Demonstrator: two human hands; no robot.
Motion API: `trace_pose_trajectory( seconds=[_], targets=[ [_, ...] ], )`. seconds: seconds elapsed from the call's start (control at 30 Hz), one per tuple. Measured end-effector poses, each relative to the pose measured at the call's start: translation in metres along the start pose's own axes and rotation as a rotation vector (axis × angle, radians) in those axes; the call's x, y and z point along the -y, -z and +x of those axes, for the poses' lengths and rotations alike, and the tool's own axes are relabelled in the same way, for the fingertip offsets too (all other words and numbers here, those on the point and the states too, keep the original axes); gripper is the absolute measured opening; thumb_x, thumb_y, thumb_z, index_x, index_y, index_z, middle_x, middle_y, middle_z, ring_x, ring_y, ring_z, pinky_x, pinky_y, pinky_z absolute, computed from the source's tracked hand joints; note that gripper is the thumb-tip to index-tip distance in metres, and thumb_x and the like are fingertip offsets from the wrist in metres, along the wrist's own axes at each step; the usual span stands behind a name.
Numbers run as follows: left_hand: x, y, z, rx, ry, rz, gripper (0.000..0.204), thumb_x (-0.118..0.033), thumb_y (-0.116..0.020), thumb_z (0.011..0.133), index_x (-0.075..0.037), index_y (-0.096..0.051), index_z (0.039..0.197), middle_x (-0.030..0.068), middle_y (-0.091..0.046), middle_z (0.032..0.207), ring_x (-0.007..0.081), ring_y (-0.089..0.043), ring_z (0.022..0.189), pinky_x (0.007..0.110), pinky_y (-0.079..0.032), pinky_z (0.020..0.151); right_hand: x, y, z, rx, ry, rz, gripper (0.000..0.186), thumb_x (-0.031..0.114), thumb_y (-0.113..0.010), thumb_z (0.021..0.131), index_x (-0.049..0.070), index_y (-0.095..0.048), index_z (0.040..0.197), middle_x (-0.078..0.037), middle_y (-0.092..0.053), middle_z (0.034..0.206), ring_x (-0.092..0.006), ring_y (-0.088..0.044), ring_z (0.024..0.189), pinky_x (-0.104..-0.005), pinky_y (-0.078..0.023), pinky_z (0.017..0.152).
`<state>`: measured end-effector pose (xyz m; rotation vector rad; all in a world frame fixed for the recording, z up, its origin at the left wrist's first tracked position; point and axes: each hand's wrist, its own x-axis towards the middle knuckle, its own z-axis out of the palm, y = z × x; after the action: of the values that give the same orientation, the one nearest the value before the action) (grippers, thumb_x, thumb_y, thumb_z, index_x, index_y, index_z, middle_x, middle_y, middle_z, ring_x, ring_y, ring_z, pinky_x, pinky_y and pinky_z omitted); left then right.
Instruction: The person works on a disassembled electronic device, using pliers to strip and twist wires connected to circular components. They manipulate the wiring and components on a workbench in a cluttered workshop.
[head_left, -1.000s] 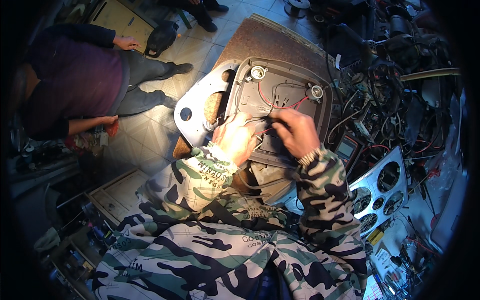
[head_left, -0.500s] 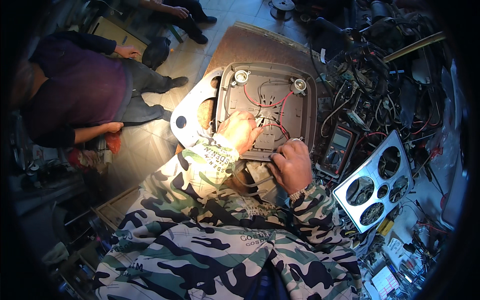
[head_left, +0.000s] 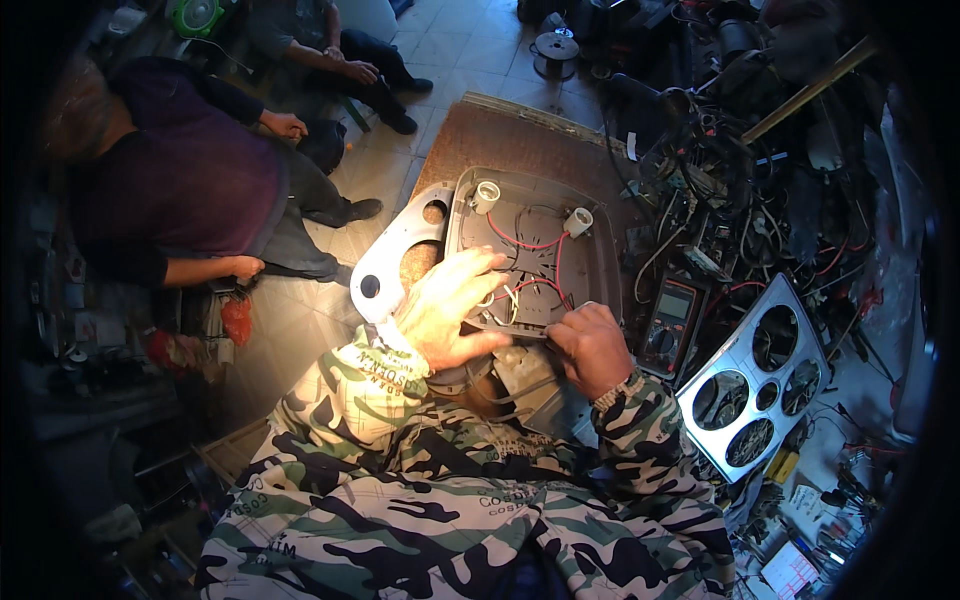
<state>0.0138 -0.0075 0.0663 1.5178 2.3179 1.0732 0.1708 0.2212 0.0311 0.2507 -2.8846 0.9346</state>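
Observation:
A grey plastic housing (head_left: 528,195) holds red and dark wires and two white round sockets (head_left: 486,197) (head_left: 579,220). My left hand (head_left: 450,310) lies over its front left part beside white wires (head_left: 510,303), fingers extended, thumb out. My right hand (head_left: 592,345) is at the front right corner with curled fingers closed on something I cannot make out. A pale metal plate (head_left: 370,260) with round and oblong cutouts lies left of the housing, partly under my left arm. Both rest on a brown board (head_left: 530,130).
A co-worker in purple (head_left: 190,180) stands left; another person (head_left: 380,75) is farther back. To the right lie a multimeter (head_left: 668,322), a silver plate (head_left: 757,385) with round holes and heaped cables (head_left: 700,170). A cable spool (head_left: 555,55) stands at the back.
The housing and plate sit lower in the picture. My left hand has moved down and opened out. My right hand has moved from the wires down to the front right corner.

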Motion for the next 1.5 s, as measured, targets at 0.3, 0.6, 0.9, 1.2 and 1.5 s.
trace_pose_trajectory(
  seconds=[0.3,0.6,0.9,1.2,1.5],
  targets=[
    [0.006,-0.051,-0.072,-0.480,0.646,-0.605,0.028,0.004,-0.063,0.094,0.004,-0.058,0.122,0.0160,-0.070,0.106,0.0215,-0.070,0.098,0.033,-0.058,0.084,-0.005,0.010,0.004,0.000,-0.066,0.117,0.010,0.010,-0.073,0.088,0.005,-0.071,0.096,-0.013,-0.063,0.089,-0.0367,-0.060,0.091,-0.0461,-0.046,0.083],
    [0.009,-0.126,-0.055,-0.249,0.772,-1.018,0.032,0.001,-0.068,0.095,0.006,-0.063,0.126,0.0062,-0.072,0.107,0.0121,-0.066,0.097,0.027,-0.054,0.080,0.001,0.012,0.015,0.049,-0.054,0.128,0.009,0.011,-0.073,0.089,0.005,-0.070,0.095,-0.012,-0.062,0.088,-0.0366,-0.060,0.088,-0.0461,-0.046,0.082],
    [0.017,-0.145,-0.051,-0.264,0.835,-0.996,0.018,-0.004,-0.065,0.100,0.005,-0.073,0.113,0.0112,-0.077,0.096,0.0181,-0.075,0.081,0.029,-0.059,0.070,0.002,0.012,0.017,0.057,-0.048,0.139,0.013,0.010,-0.075,0.089,0.003,-0.070,0.098,-0.014,-0.065,0.089,-0.0386,-0.061,0.087,-0.0454,-0.048,0.080],
    [0.016,-0.160,-0.048,-0.045,0.943,-1.070,0.027,0.001,-0.059,0.100,0.003,-0.065,0.125,0.0146,-0.076,0.103,0.0203,-0.077,0.081,0.030,-0.061,0.067,0.005,0.015,0.017,0.080,-0.051,0.145,0.014,0.009,-0.075,0.087,0.002,-0.071,0.098,-0.015,-0.065,0.090,-0.0389,-0.062,0.088,-0.0456,-0.048,0.080],
    [0.039,-0.188,-0.086,-0.071,0.846,-0.896,0.032,-0.008,-0.073,0.090,0.004,-0.065,0.119,0.0121,-0.075,0.088,0.0186,-0.072,0.072,0.037,-0.058,0.064,-0.002,0.010,0.012,0.096,-0.026,0.081,0.014,0.011,-0.078,0.084,0.003,-0.073,0.095,-0.017,-0.067,0.086,-0.0391,-0.065,0.085,-0.0473,-0.050,0.076]
  ],
)
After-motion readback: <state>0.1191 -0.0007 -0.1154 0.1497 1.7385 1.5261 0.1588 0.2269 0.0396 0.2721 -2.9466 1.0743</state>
